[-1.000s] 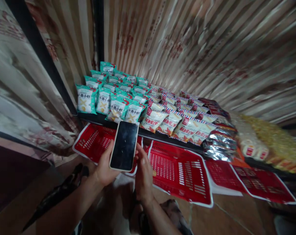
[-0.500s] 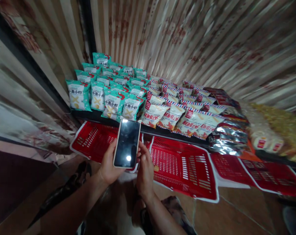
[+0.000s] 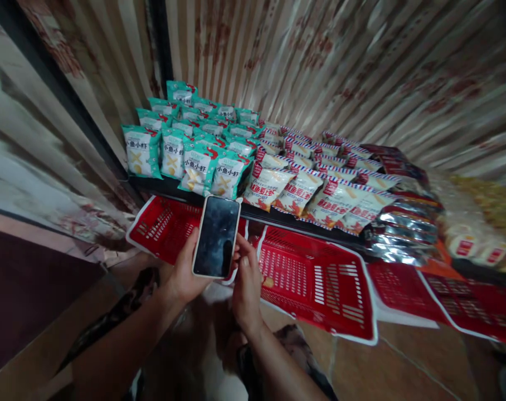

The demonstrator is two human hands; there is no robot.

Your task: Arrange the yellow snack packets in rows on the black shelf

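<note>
A phone (image 3: 217, 236) with a dark screen is upright in front of me. My left hand (image 3: 181, 273) wraps around its left edge and back. My right hand (image 3: 247, 284) touches its right edge with the fingers curled, thumb near the lower corner. Behind the phone, on a low dark shelf (image 3: 257, 213), stand rows of green-and-white snack bags (image 3: 196, 167) on the left and red-and-white snack bags (image 3: 303, 186) in the middle.
Red plastic baskets (image 3: 320, 284) lean below the shelf along the floor, one more red basket (image 3: 163, 225) to the left. Silver foil packs (image 3: 399, 234) and yellow snacks (image 3: 487, 211) lie further right. Striped curtain (image 3: 320, 67) hangs behind. A dark panel (image 3: 23, 278) stands at left.
The view has shifted slightly; the phone and both hands stay together and sit a little higher against the shelf. The bright reflection on the screen is gone.
</note>
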